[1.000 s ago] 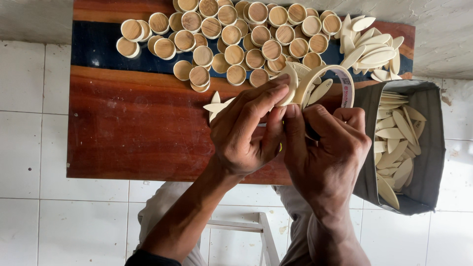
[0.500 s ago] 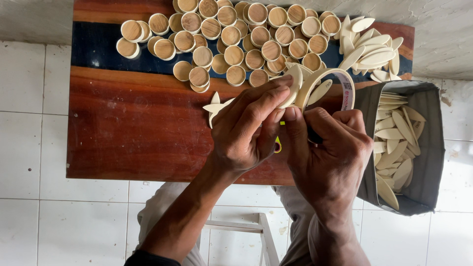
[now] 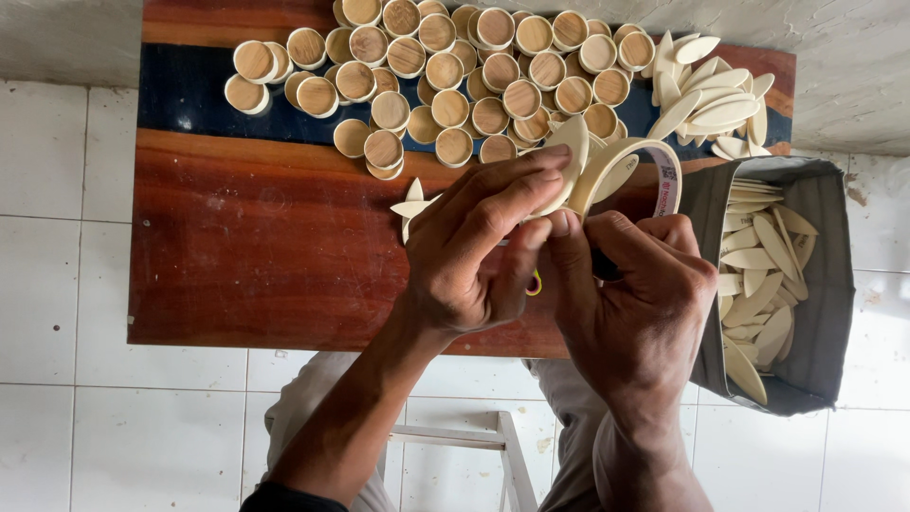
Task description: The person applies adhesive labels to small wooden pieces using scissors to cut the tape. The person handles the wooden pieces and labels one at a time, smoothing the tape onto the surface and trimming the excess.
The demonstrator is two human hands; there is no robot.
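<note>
Curling together, left hand (image 3: 474, 256) and right hand (image 3: 635, 303) seemingly pinch pale wooden ovals (image 3: 569, 156).

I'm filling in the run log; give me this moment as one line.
left hand: holds pale oval piece | right hand: holds tape roll | behind: wooden discs | right: bag

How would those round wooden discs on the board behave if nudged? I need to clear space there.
The round wooden discs lie flat and overlapping on the board, so they would probably slide and scatter rather than roll. They look small and thin, likely light. A disc tipped on edge might roll.
</note>
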